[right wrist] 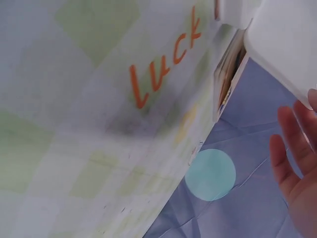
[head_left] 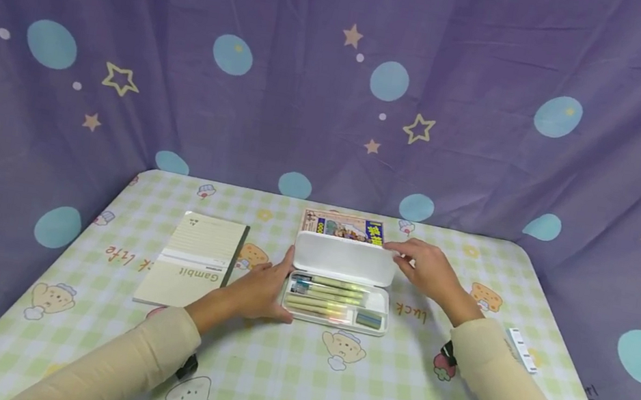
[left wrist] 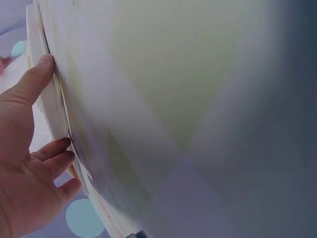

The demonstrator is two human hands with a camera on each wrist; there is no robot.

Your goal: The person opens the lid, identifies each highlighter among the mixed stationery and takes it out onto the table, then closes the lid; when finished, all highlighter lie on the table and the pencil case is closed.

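A white pencil case (head_left: 333,326) lies open on the table, its lid (head_left: 343,259) raised at the back. Several pale yellow-green pens (head_left: 325,291) lie in it, with a small grey-blue block (head_left: 368,319) in the front right compartment. My left hand (head_left: 260,291) rests against the case's left side, thumb at the front corner and fingers spread along the edge. Thumb and fingers of my right hand (head_left: 431,270) pinch the lid's upper right corner; in the right wrist view they show at the edge of the white lid (right wrist: 287,44).
A cream notebook (head_left: 187,259) marked Gambit lies left of the case. Behind the lid is a colourful printed booklet or box (head_left: 347,226), partly hidden. A small white strip (head_left: 522,350) lies near the table's right edge. A purple curtain (head_left: 307,122) hangs behind the checked tablecloth (head_left: 268,386).
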